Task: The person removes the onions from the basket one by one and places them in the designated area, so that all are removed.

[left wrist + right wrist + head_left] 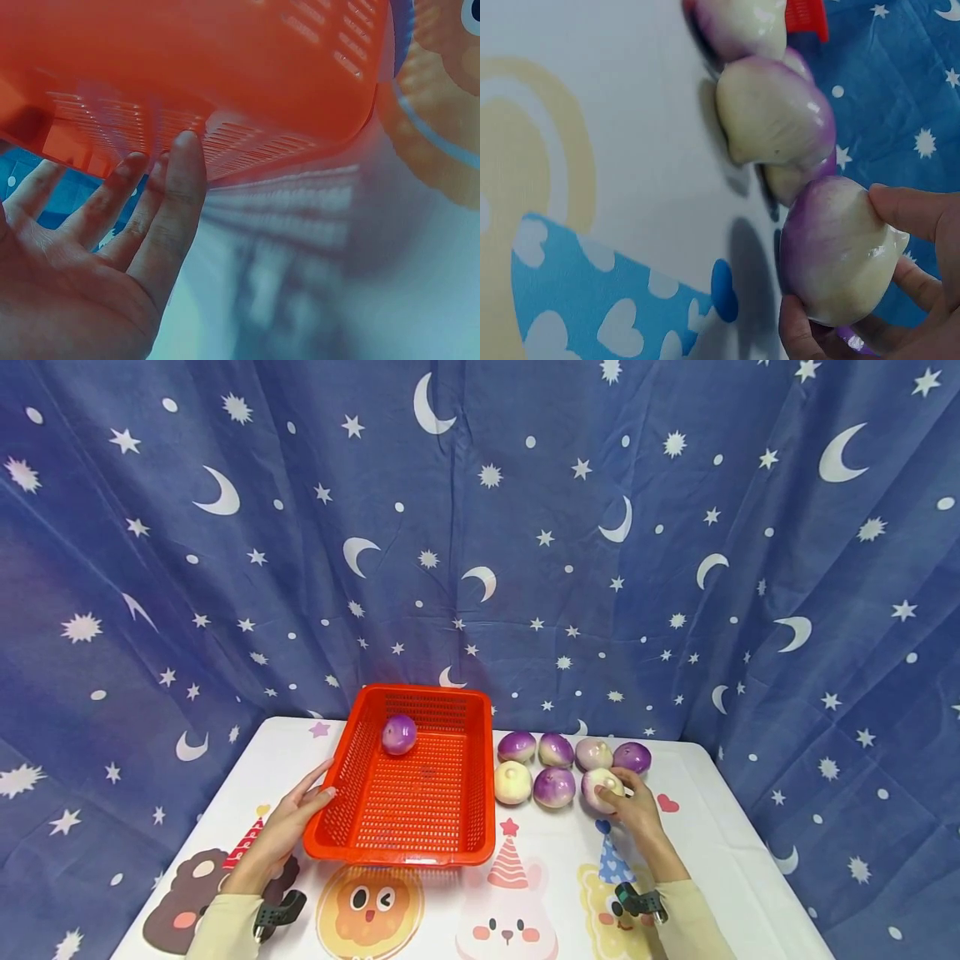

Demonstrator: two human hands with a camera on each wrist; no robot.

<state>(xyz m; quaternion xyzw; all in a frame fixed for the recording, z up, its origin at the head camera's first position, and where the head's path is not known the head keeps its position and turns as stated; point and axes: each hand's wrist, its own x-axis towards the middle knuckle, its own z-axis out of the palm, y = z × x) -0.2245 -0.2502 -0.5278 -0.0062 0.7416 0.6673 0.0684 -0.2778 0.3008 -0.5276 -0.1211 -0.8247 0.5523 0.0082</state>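
Note:
My right hand [632, 797] grips a purple-and-white turnip [841, 251] at the right end of the front row. In the right wrist view, thumb and fingers lie round its pale side, close over the tablecloth. My left hand [288, 822] touches the left side of a red plastic basket [420, 862]. Its nearly straight fingers [176, 202] rest against the slotted wall in the left wrist view. One purple turnip [399, 734] lies inside the basket, near its back left corner.
Right of the basket stand two rows of turnips; in front are a pale one [513, 782] and a purple one [554, 787], with several behind, such as the rightmost [632, 757]. A white cartoon tablecloth [705, 843] covers the table. A blue starry curtain [525, 527] hangs behind.

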